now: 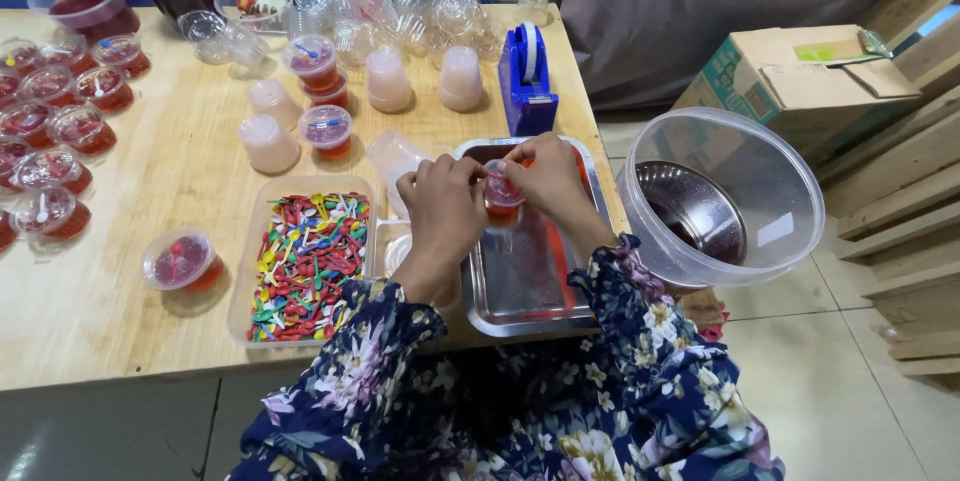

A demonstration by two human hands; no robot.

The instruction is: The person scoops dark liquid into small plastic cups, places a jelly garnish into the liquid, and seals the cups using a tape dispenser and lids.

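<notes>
Both hands meet over a metal tray (520,291) on the wooden table (130,311). My left hand (440,211) and my right hand (545,176) together hold a small clear cup of red jelly (501,193), fingers pressed around its lid. To the left of the metal tray sits a clear tray (305,263) full of small colourful plastic spoons. A lidded red jelly cup (180,261) stands alone near the front left.
Several filled lidded cups (60,131) line the left side. Empty cups, stacked upside-down cups (388,79) and lids crowd the back. A blue tape dispenser (527,81) stands behind the tray. A large clear tub (720,196) with a metal bowl and a cardboard box (790,76) sit at the right.
</notes>
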